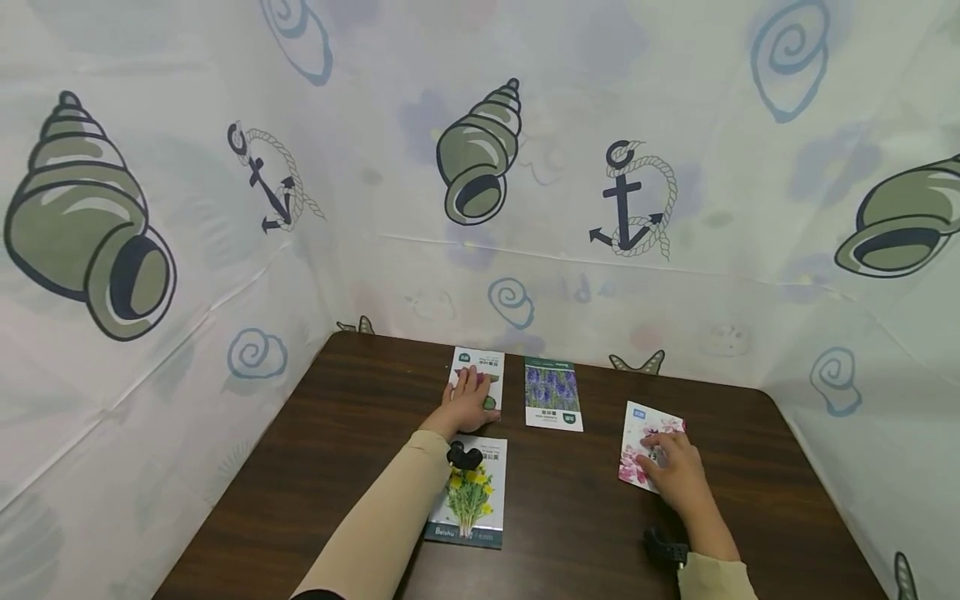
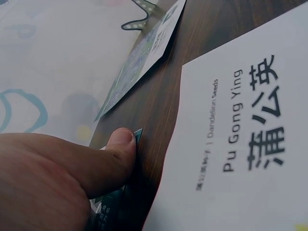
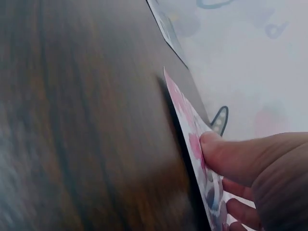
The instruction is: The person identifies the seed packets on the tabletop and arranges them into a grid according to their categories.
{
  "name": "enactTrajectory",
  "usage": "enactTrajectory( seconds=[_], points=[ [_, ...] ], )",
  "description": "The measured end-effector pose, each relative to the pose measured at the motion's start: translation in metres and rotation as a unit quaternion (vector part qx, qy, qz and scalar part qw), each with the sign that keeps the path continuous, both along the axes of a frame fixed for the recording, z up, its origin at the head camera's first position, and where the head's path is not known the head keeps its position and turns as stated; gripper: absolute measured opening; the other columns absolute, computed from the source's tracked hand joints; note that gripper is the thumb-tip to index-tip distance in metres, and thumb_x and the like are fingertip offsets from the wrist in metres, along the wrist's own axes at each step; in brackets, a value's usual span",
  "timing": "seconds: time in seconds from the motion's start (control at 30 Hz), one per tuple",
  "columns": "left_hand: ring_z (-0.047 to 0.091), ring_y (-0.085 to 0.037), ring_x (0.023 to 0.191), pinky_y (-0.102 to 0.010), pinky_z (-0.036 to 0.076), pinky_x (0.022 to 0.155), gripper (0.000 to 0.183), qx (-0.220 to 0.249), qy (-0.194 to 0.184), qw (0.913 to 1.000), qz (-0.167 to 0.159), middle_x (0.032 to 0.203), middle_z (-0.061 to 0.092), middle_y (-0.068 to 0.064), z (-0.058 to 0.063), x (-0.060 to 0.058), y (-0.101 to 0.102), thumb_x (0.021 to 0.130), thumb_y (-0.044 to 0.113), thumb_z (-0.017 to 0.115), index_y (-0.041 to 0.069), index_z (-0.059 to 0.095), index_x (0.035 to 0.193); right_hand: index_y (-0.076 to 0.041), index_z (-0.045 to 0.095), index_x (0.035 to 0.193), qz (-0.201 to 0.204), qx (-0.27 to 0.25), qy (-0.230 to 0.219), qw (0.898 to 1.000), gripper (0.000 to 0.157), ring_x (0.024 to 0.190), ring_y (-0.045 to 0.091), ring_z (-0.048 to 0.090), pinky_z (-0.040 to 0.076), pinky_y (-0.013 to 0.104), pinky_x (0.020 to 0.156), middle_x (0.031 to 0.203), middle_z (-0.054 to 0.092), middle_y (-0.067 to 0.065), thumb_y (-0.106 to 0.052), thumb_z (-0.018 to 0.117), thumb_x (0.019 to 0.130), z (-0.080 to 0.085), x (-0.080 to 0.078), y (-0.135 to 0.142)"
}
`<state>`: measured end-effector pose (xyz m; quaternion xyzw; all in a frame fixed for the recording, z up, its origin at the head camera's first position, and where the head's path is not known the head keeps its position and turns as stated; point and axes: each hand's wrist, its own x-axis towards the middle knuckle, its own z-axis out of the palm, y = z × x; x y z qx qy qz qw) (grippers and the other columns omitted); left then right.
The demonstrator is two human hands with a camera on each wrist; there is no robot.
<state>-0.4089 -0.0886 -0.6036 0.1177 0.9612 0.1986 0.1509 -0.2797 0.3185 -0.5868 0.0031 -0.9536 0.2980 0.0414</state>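
My left hand (image 1: 467, 407) lies with its fingers spread over a white seed packet (image 1: 487, 360) at the far edge of the table, hiding much of its picture. In the left wrist view the thumb (image 2: 120, 144) rests by that packet's dark green end. At the right, my right hand (image 1: 678, 471) holds a seed packet with pink flowers (image 1: 637, 425). Its thumb (image 3: 214, 149) lies on the printed face, and a dark shadow runs along the packet's edge. Below my left hand lies a dandelion seed packet (image 1: 468, 500), partly overlapped by the forearm.
A seed packet with purple flowers (image 1: 551, 392) lies between the hands, close to the far edge. The dark wooden table (image 1: 577, 517) meets a pale cloth backdrop (image 1: 375, 167) printed with shells and anchors at the back and sides.
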Motion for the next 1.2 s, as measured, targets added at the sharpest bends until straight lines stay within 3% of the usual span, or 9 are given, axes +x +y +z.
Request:
enactTrajectory(
  seconds=[0.13,0.27,0.57,0.8,1.2],
  points=[
    [-0.021,-0.032,0.17,-0.062,-0.01,0.136,0.093,0.007,-0.003,1.0,0.002,0.182,-0.021,-0.011,0.002,0.001,0.0,0.108,0.051,0.064,0.019,0.01,0.178,0.003,0.064,0.141,0.008,0.008,-0.017,1.0,0.047,0.14,0.065,0.043,0.035,0.077,0.119,0.151,0.047,0.039,-0.014,0.078,0.099,0.002,-0.002,-0.004],
    [-0.02,-0.032,0.17,-0.062,-0.011,0.136,0.093,0.015,-0.004,0.9999,0.002,0.183,-0.021,-0.011,0.005,0.004,0.0,0.108,0.049,0.064,0.019,0.011,0.178,0.007,0.053,0.153,0.028,0.014,-0.048,0.998,0.059,0.149,0.063,0.039,0.03,0.076,0.124,0.16,0.042,0.04,-0.013,0.075,0.101,0.003,-0.002,-0.005],
    [-0.023,-0.031,0.17,-0.062,-0.013,0.135,0.093,0.013,-0.013,0.9998,0.0,0.182,-0.023,-0.01,0.006,0.004,0.001,0.109,0.049,0.063,0.019,0.008,0.178,0.005,0.057,0.151,0.026,0.015,-0.048,0.998,0.059,0.143,0.063,0.045,0.035,0.078,0.12,0.155,0.048,0.039,-0.016,0.078,0.1,0.002,0.005,-0.01],
    [-0.021,-0.032,0.17,-0.063,-0.008,0.136,0.094,-0.009,-0.005,1.0,0.0,0.182,-0.022,-0.01,0.0,-0.001,-0.001,0.109,0.054,0.061,0.021,0.006,0.178,0.005,0.057,0.152,0.031,0.016,-0.045,0.998,0.059,0.144,0.062,0.044,0.035,0.078,0.121,0.156,0.048,0.038,-0.017,0.077,0.1,-0.001,0.01,-0.019],
    [-0.021,-0.032,0.17,-0.063,-0.008,0.136,0.093,-0.004,-0.001,1.0,-0.002,0.182,-0.022,-0.01,-0.001,-0.002,0.0,0.109,0.052,0.062,0.02,0.008,0.178,0.002,0.057,0.153,0.038,0.029,-0.047,0.998,0.062,0.147,0.063,0.043,0.034,0.076,0.122,0.159,0.049,0.036,-0.02,0.079,0.099,-0.002,0.033,-0.036]
  ],
)
